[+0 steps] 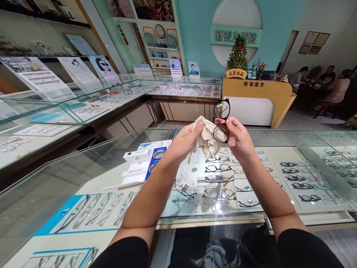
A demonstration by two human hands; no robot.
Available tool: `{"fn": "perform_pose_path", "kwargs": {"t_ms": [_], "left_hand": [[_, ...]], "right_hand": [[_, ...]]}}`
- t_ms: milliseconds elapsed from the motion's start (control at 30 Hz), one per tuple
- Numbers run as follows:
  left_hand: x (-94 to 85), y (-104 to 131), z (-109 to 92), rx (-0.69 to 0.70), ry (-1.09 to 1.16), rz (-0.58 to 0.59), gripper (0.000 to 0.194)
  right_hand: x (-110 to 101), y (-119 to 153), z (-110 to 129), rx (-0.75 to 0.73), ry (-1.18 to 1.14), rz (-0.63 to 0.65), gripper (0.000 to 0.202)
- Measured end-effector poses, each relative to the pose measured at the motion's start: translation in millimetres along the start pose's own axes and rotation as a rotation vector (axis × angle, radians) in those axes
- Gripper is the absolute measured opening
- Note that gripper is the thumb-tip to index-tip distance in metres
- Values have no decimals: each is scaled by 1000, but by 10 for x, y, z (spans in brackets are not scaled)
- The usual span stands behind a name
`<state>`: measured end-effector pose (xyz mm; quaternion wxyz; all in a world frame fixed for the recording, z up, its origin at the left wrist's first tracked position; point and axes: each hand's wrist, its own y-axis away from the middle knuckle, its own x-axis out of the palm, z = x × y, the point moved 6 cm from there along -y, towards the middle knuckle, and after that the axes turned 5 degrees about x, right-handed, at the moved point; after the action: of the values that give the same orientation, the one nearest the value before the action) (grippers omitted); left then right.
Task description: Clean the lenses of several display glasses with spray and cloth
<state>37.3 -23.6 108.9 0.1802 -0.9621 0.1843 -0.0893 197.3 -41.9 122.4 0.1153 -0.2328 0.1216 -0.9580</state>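
Above the glass counter, my right hand (240,137) pinches a pair of black round-framed eyeglasses (228,108) near the bridge. The frame is turned upright, one lens above the other. A cream cleaning cloth (208,137) hangs bunched from my left hand (186,140), whose thumb presses on its top. The cloth lies close against the lower lens; whether fingers of my left hand touch that lens behind it is hidden. Below both hands, rows of eyeglasses (218,168) are laid out inside the display case (279,136).
White boxes (136,156) and a blue printed card (156,160) are left of my hands. More frames lie on a blue-edged tray (92,212). Further glass cases (111,95) run along the left and back. A yellow-and-white cashier desk (251,106) stands behind; several people sit far right.
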Motion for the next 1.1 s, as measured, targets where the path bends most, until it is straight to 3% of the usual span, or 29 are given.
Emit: {"fn": "perform_pose_path", "kwargs": {"t_ms": [233, 700, 933, 1100], "left_hand": [[-130, -26, -92, 16, 31, -97, 69], [-64, 13, -170, -20, 15, -42, 53], [-3, 32, -147, 97, -17, -211, 61], [-15, 52, -67, 211, -32, -426, 51]], "right_hand": [[-1, 10, -18, 141, 281, 177, 39], [20, 16, -67, 186, 308, 201, 40], [93, 44, -128, 195, 244, 203, 50], [228, 99, -217, 206, 264, 221, 58]]}}
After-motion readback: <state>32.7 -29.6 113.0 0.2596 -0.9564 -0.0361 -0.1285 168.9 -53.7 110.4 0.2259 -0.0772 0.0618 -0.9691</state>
